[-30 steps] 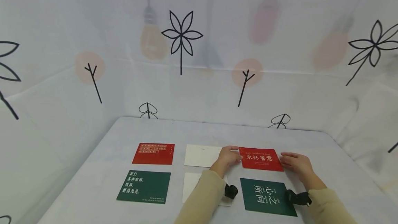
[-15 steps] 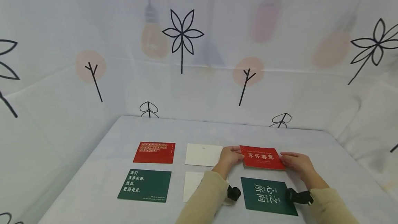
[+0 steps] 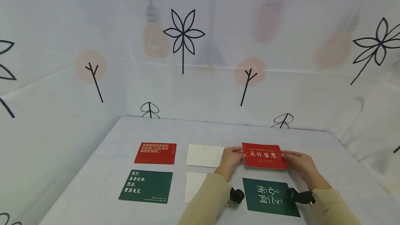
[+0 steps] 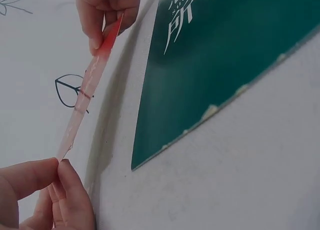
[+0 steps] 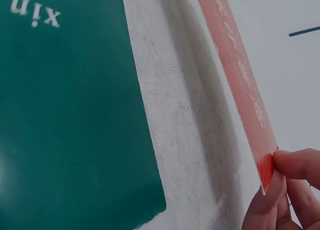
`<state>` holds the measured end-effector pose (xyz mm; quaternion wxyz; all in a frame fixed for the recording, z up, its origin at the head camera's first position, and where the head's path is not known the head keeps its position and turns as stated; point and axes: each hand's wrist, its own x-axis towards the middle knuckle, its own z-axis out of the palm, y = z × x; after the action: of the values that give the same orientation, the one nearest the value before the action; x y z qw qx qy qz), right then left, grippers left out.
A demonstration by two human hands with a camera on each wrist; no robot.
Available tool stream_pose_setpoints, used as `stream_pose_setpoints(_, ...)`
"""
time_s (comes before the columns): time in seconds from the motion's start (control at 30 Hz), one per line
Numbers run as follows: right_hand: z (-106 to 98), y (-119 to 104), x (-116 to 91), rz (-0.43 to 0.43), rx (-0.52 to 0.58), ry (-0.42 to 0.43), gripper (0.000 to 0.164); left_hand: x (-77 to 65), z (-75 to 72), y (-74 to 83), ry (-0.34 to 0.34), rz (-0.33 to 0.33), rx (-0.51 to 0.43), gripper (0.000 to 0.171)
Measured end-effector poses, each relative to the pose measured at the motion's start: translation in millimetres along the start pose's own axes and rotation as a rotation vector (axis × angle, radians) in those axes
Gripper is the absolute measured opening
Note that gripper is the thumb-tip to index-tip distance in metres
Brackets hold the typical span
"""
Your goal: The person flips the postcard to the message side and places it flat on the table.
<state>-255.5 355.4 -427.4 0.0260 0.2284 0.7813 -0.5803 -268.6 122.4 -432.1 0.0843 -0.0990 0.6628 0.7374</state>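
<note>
A red card (image 3: 265,160) with white writing is held up off the table at the back right, tilted toward the head camera. My left hand (image 3: 231,158) pinches its left edge between thumb and fingers; my right hand (image 3: 301,166) pinches the right edge. Seen from the left wrist, the red card (image 4: 87,89) appears nearly edge-on, stretched between both hands. In the right wrist view, thumb and fingers grip a corner of the red card (image 5: 235,69), and its shadow falls on the cloth beneath. Right below it lies a green card (image 3: 268,197) with sideways white writing.
On the left lie another red card (image 3: 155,153) with small boxes and a green card (image 3: 146,186) with white text. Two white cards lie in the middle column, the back one (image 3: 204,155) and the front one (image 3: 191,186), partly covered by my left sleeve. A patterned cloth (image 3: 200,89) hangs behind the table.
The red card has risen off the table, its far edge tipping up, with both hands on its side edges. The right hand's fingers have closed onto its edge. The other cards stayed put.
</note>
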Motion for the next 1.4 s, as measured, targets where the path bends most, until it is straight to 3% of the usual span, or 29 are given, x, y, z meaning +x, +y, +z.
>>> stream_pose_setpoints(0.17, -0.2, 0.5, -0.7, 0.000, 0.021, 0.018, 0.068, 0.7, 1.5, -0.8, 0.010, -0.005, 0.009, 0.020)
stream_pose_setpoints(0.4, -6.4, 0.8, -3.7, -0.024, 0.027, -0.043, 0.078, 1.6, 2.6, -1.2, 0.008, -0.012, -0.008, 0.021)
stream_pose_setpoints(0.8, -8.3, -0.7, -3.7, -0.027, 0.009, -0.051, 0.076, -0.2, 5.2, -2.3, 0.007, 0.023, 0.013, 0.016)
stream_pose_setpoints(1.4, -12.9, -3.0, -3.3, -0.063, -0.048, -0.138, 0.078, -3.5, 5.4, 2.0, 0.025, 0.064, 0.032, 0.006)
